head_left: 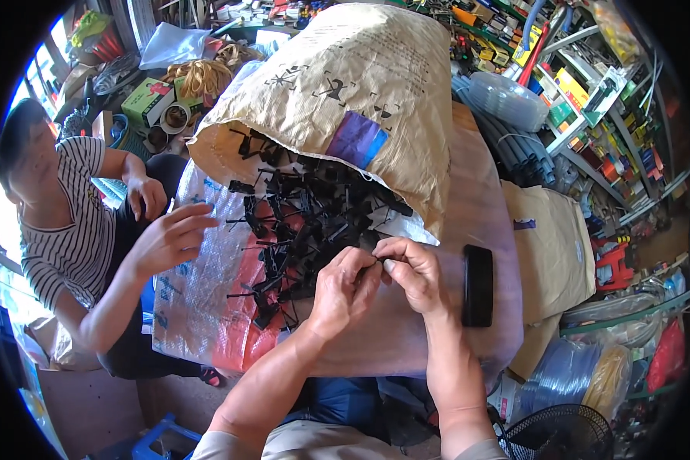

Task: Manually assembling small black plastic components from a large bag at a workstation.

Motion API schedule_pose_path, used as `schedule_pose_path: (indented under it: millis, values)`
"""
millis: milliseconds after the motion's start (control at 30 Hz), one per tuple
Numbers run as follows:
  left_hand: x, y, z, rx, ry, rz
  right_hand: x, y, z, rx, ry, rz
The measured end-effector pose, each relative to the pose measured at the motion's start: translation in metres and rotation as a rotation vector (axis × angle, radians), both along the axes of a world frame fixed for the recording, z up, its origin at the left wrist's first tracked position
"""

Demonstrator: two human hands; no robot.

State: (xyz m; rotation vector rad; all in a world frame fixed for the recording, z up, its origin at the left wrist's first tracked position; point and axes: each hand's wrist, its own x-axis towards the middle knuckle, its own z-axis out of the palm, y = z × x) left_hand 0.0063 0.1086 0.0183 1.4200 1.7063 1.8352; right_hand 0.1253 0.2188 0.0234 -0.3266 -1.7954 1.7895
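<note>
My left hand [343, 290] and my right hand [414, 277] meet over the near side of the table, fingertips pinched together. Between them is a small black part [380, 261], mostly covered by the fingers, so its exact kind is hidden. Just beyond lies a heap of black plastic pieces with thin rods [307, 211], spilling from the mouth of a large tan woven sack [391, 69] that lies on its side. Some of the pieces rest on a red and clear plastic sheet [245, 337].
A black phone [478, 285] lies right of my hands on the covered table [483, 192]. At the left sits a person in a striped shirt [77, 222], one hand [178, 234] held out near the heap. Shelves of packed goods [590, 107] and coiled tubing [506, 103] crowd the right.
</note>
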Motion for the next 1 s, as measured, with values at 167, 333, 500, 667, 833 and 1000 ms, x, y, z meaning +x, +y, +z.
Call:
schedule_pose_path:
  millis: [167,333,500,667,833,1000]
  values:
    - [0.002,0.000,-0.001,0.022,0.050,-0.005,0.003,0.002,-0.002,0.034,0.023,0.016]
    - [0.000,-0.002,-0.003,0.080,0.143,0.004,0.004,-0.001,0.007,-0.015,0.004,0.044]
    - [-0.009,-0.007,0.019,-0.144,-0.884,-0.390,0.014,0.001,0.015,-0.142,-0.081,0.041]
    - [-0.013,-0.009,0.010,-0.257,-0.638,-0.426,0.016,0.008,0.009,0.008,-0.206,0.016]
    - [-0.010,-0.009,0.008,-0.273,-0.421,-0.400,0.025,0.011,0.021,-0.078,-0.320,0.111]
    - [-0.011,-0.013,0.013,-0.337,-0.066,-0.327,0.022,0.007,0.018,-0.119,-0.385,0.183]
